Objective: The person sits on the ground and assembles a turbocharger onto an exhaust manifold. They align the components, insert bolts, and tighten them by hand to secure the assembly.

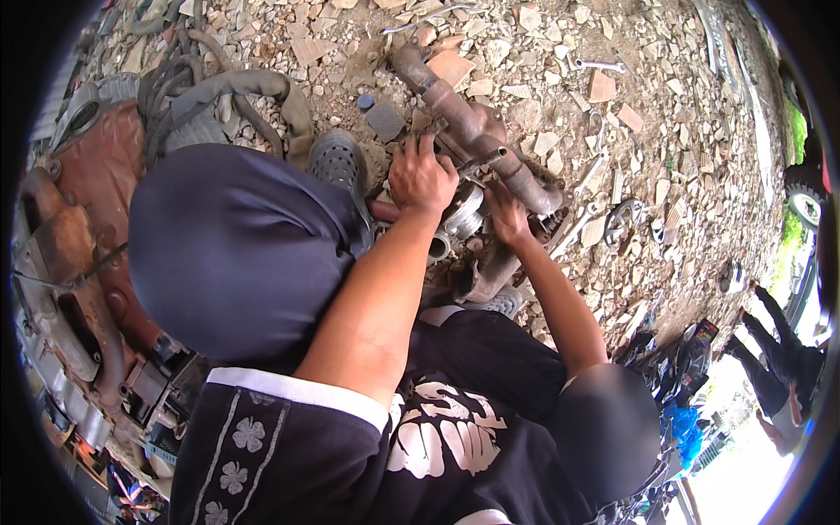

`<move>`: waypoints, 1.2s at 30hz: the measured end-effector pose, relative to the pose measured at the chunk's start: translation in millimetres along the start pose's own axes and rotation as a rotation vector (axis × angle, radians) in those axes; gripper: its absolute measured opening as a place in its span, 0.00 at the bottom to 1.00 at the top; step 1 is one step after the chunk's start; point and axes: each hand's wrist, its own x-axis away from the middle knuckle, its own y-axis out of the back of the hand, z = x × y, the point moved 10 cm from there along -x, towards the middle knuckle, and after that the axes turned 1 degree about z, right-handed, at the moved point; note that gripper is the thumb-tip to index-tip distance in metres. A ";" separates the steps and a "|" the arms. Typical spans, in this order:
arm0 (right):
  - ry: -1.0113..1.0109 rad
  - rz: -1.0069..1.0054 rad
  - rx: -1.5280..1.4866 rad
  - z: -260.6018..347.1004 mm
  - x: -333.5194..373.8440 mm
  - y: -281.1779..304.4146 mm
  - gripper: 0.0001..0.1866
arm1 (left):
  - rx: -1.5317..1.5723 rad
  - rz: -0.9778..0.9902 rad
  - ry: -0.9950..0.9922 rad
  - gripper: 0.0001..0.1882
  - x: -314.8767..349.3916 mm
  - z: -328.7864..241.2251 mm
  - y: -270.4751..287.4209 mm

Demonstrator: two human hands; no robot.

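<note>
On the stony ground between my feet lies a rusty, branched metal pipe that looks like an exhaust manifold [464, 116]. A silvery, rounded metal housing [464, 214], like part of a turbocharger, lies against its near side. My left hand [423, 175] is closed over the top of the assembly, fingers curled down; what they grip is hidden. A short metal tube [486, 159] sticks out beside it. Between the housing and the rusty pipe reaches my right hand [507, 213], fingers bent in and partly covered. Below it is a rusty flanged pipe piece [490, 276].
Wrenches [601, 66] and a round spoked metal part [623, 223] lie on the gravel. A large reddish-brown engine part [109, 175] and thick hoses [254, 83] fill the left side. My grey clog [337, 162] stands close by. At far right is another person [779, 367].
</note>
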 end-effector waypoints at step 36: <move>0.035 0.120 0.102 92.9 40.4 74.5 0.17 | -0.027 -0.002 -0.027 0.18 -0.2 0.1 -0.5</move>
